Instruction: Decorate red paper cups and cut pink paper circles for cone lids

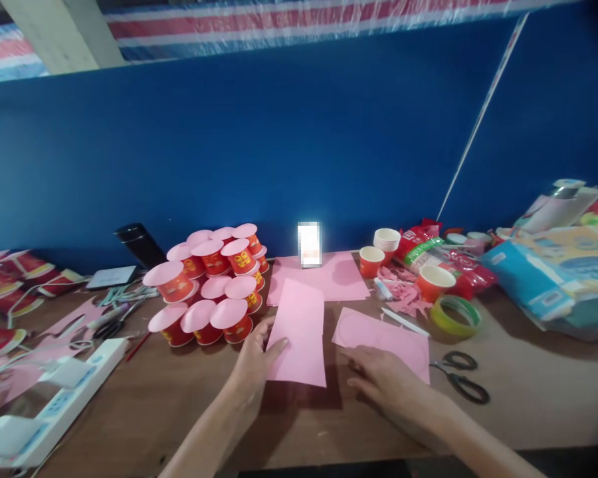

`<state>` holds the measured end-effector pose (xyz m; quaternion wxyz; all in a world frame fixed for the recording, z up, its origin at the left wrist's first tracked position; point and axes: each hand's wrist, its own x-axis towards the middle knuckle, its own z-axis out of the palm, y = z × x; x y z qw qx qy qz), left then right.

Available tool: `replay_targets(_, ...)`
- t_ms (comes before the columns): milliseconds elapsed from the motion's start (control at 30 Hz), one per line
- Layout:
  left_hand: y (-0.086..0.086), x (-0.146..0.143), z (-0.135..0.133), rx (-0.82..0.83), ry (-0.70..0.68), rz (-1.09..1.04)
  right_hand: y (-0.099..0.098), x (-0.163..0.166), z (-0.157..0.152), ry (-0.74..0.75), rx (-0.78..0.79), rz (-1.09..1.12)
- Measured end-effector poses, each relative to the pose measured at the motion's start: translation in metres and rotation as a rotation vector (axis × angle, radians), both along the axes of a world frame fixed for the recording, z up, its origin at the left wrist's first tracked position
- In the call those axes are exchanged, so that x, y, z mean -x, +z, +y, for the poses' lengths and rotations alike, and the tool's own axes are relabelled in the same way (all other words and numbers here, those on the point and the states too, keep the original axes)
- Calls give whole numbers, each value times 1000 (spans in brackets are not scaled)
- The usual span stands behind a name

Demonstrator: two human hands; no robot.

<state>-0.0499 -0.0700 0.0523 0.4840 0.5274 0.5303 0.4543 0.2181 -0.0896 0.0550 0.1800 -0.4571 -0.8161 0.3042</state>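
Observation:
A pink sheet of paper (299,338) is pinched at its left edge by my left hand (258,355), thumb on top and fingers beneath. It is tilted up from the brown table. My right hand (386,382) has its fingers stretched out and thumb apart, at the near edge of a second pink sheet (379,332) with faint circle outlines. Whether those fingers touch that sheet I cannot tell. Scissors (466,378) with dark handles lie right of my right hand, their blades hidden under the second sheet. More pink paper (346,275) lies flat behind.
Red paper cups topped with pink discs (229,312) stand stacked at left. A power strip (64,405) lies front left. At right are green tape (456,317), a white pen (405,322), red cups (434,284) and plastic packs (533,279). A bright blurred screen (309,244) stands at the back.

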Motion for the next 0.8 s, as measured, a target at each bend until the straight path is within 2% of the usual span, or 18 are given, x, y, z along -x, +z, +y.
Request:
replay_targets(100,4,-9,2,-23,-2,-84,0,17,13,-136,183,279)
replay_targets(200,-7,-15,8,-78,-32,-53,-9,31,27,-235,402,569)
replay_targets(267,-17,-17,15,-80,-52,-13,-18,38,36,-304,503,647)
replay_targets(433,-33,-11,25,-34,16,47,-30,43,57,-447,555,758)
replay_targets(533,-38,-3,21,-46,99,124,-29,36,75,-601,580,901)
replay_targets(600,-42,3,15,-54,104,134,-28,31,87,-661,571,930)
replay_targets(800,-50,8,3,-13,59,125,-28,39,116,-707,611,1009)
